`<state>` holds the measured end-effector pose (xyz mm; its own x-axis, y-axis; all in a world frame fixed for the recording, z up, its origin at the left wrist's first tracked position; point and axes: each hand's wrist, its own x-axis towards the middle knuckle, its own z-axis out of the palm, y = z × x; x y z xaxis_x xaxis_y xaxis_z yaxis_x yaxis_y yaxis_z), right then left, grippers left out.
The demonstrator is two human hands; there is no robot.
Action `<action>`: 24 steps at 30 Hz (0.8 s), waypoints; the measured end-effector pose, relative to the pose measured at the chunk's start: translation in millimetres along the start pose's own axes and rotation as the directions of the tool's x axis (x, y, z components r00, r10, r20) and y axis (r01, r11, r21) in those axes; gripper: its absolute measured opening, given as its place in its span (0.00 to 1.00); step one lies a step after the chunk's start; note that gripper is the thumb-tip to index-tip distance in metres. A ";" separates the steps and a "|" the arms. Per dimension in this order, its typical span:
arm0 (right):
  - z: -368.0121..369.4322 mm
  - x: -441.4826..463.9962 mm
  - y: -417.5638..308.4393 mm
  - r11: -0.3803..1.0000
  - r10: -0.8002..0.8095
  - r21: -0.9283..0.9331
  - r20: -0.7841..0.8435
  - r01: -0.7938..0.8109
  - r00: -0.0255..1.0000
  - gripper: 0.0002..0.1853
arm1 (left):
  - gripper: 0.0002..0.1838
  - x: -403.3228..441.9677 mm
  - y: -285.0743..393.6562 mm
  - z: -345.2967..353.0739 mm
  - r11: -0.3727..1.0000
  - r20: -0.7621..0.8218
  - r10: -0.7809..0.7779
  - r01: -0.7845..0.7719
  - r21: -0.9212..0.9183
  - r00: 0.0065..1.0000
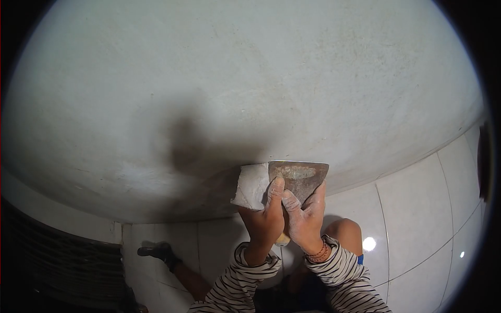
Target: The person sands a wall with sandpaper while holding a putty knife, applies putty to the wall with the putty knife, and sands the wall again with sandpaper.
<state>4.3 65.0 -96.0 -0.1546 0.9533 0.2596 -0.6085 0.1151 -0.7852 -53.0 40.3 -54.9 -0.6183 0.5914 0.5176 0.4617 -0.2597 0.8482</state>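
Observation:
Close to the lower part of a pale wall [250, 88], a wide metal scraper [297, 177] with a worn, stained blade points up. My right hand [307, 216] grips it, its thumb lying along the lower blade. My left hand [266, 221] holds a piece with a whitish, plaster-like surface [252, 187] just left of the blade, its thumb near the blade's left edge. The yellowish handle end [282, 240] shows between my wrists. White residue coats the fingers of both hands.
White floor tiles [417, 188] run along the wall's base. A dark slatted object [57, 255] is at the lower left. My leg and dark shoe [166, 254] extend to the left, and my other knee [345, 235] is beside my right sleeve. Dark shadows fall on the wall.

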 end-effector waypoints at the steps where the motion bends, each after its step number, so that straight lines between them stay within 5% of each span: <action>1: 0.3 0.8 -0.3 1.000 0.001 0.000 0.001 -0.001 1.000 0.26 | 0.12 -0.3 0.2 0.9 0.999 -0.007 0.026 -0.026 0.035 1.000; 5: 6.2 10.0 -14.3 1.000 -0.012 0.004 -0.005 0.012 1.000 0.27 | 0.12 8.4 8.6 5.6 0.992 -0.010 0.129 -0.129 -0.003 0.992; 24: 3.1 -0.5 -2.9 0.993 0.106 0.045 -0.007 -0.105 0.994 0.26 | 0.09 4.9 11.9 2.6 0.999 0.005 -0.041 0.041 -0.023 0.999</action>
<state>3.7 63.3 -92.1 -0.2123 0.9621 0.1712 -0.6233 0.0016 -0.7820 -48.9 42.0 -42.6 -0.6338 0.6053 0.4816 0.4210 -0.2524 0.8712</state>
